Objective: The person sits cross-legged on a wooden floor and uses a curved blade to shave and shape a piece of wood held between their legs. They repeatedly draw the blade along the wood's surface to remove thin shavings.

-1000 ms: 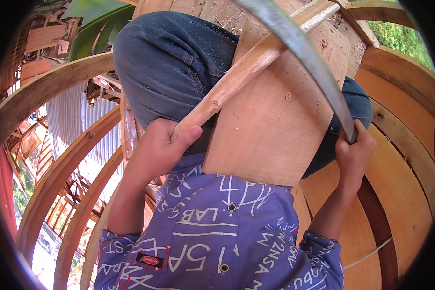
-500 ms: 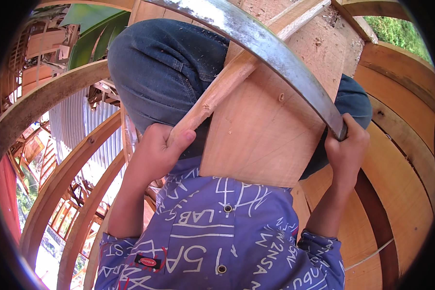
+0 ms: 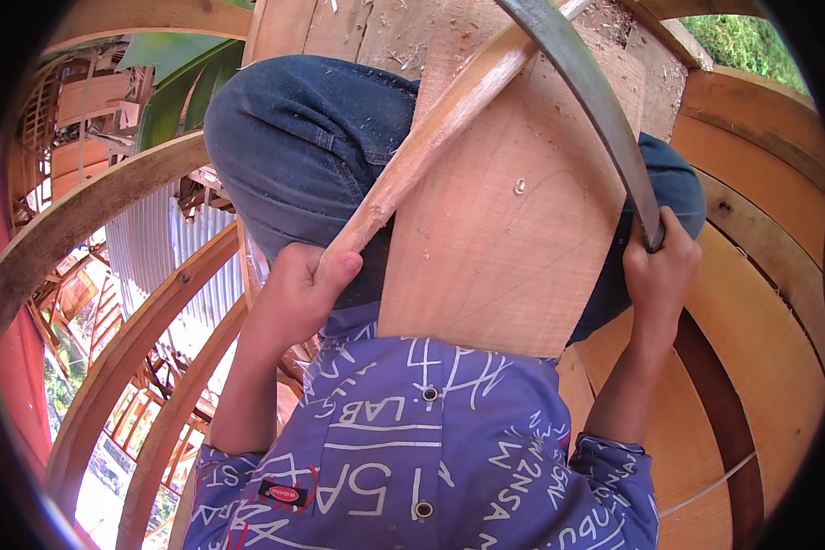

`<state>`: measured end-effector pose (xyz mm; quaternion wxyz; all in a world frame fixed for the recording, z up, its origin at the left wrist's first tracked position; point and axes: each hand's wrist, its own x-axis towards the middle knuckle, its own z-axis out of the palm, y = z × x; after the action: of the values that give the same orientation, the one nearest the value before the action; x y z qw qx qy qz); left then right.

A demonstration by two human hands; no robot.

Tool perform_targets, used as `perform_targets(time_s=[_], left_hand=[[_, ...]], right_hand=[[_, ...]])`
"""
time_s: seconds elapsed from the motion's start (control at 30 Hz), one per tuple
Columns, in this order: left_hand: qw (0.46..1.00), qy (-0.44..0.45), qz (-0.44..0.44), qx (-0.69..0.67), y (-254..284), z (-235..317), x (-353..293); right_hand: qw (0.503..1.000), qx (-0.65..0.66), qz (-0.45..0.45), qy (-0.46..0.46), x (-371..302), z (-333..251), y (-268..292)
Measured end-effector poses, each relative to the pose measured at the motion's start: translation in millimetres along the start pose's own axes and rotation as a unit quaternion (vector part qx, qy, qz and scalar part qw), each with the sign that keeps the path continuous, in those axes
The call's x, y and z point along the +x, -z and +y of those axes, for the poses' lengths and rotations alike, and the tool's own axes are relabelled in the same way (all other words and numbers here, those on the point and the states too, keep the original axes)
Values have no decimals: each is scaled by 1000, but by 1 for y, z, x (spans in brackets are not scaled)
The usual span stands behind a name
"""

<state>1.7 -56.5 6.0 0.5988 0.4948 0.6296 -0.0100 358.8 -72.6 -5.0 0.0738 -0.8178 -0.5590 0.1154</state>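
My left hand [image 3: 301, 298] is closed round the near end of a pale, roughly shaped wooden handle [image 3: 435, 147]. The handle slants away to the upper right and meets a long curved steel blade [image 3: 605, 119], its far end showing beyond the metal. Whether it passes through the blade or behind it, I cannot tell. Around the blade's near tip, my right hand [image 3: 660, 261] is closed. Below both parts lies a broad plank [image 3: 495, 257] across my lap, with a small curled shaving [image 3: 520, 186] on it. The blade's other end runs out of the top of the picture.
My bent knees in blue trousers [image 3: 293, 147] flank the plank. Curved wooden ribs [image 3: 147, 339] rise at left, with corrugated metal sheet [image 3: 170, 247] beyond. Curved planking [image 3: 752, 339] walls the right side. Wood chips lie on boards [image 3: 390, 37] at the far side.
The blade has moved away toward the top and tilted, so it looks narrower. The handle's far end has swung up with it. Both hands keep their grip, with my right hand slightly turned.
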Motion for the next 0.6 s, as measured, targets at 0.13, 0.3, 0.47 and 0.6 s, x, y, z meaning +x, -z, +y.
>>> perform_targets(time_s=[0.13,0.3,0.47,0.6], left_hand=[[1000,6,-8,-9,4,2,-7],[1000,-17,10,-18,1,-4,-7],[999,-8,-8,-32,8,-6,-9],[997,15,-33,-65,18,-11,-13]], right_hand=[[998,-24,-1,-58,9,-3,8],[995,26,-6,-101,13,6,6],[999,-37,19,22,0,3,4],[999,-31,13,25,0,0,6]])
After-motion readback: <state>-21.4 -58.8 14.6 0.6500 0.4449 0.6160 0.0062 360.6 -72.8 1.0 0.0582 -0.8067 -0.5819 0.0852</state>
